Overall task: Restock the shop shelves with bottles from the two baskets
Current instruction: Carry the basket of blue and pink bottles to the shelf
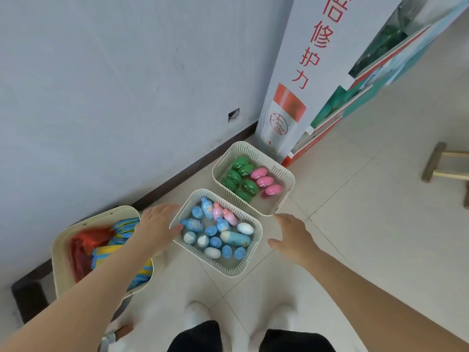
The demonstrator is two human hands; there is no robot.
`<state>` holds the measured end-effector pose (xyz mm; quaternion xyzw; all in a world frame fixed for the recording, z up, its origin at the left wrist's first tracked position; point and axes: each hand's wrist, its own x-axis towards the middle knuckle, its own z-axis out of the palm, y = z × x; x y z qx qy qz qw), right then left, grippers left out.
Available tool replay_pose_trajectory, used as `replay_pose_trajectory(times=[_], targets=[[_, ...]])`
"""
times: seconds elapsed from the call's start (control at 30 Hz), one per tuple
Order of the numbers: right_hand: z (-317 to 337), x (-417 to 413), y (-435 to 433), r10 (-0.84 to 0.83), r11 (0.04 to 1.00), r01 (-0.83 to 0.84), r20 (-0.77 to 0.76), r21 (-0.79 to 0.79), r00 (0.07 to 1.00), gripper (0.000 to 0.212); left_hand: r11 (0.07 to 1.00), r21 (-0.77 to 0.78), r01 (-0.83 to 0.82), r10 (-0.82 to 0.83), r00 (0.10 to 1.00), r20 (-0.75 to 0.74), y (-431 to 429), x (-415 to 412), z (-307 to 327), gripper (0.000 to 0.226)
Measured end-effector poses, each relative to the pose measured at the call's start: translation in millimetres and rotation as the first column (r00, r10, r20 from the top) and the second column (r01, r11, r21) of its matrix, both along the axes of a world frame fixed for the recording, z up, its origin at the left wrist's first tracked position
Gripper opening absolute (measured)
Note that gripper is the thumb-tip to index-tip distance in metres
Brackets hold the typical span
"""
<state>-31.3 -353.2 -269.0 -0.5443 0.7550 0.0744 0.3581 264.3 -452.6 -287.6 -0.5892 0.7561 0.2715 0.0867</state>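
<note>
Our forearms [88, 283] reach down over the floor [355, 224], whose far right edge carries the shelves [355, 102]. By the wall, the far basket [277, 202] and near basket [228, 269] stand corner to corner. The near basket is full of bottles [236, 238] and sits between our hands. Our left hand [158, 224] lies open, fingers on the rim; our right hand [291, 237] hovers open, empty. Pickup seems to be the step in hand: next, we grip both rims.

Blurred shelves [375, 54], wooden stool [437, 160] half out of frame

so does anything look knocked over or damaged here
In the nearer basket a large pale blue bottle lies on its side among jumbled ones, while the far basket holds neat rows. The wall has a dark chip.
</note>
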Motion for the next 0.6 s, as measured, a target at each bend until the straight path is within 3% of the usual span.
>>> replay_pose_trajectory(times=[0.2,0.6], targets=[[-116,2,10,0.141,0.99,-0.142,-0.08,-0.008,0.987,0.07,0.999,0.012,-0.048,0.047,0.996,0.082,-14,-3,-108,0.054],[-357,6,9,0.018,0.999,-0.019,-0.026,-0.028,1.0,0.071,0.996,-0.004,-0.088,0.088,0.989,0.122,-52,-8,-330,0.058]])
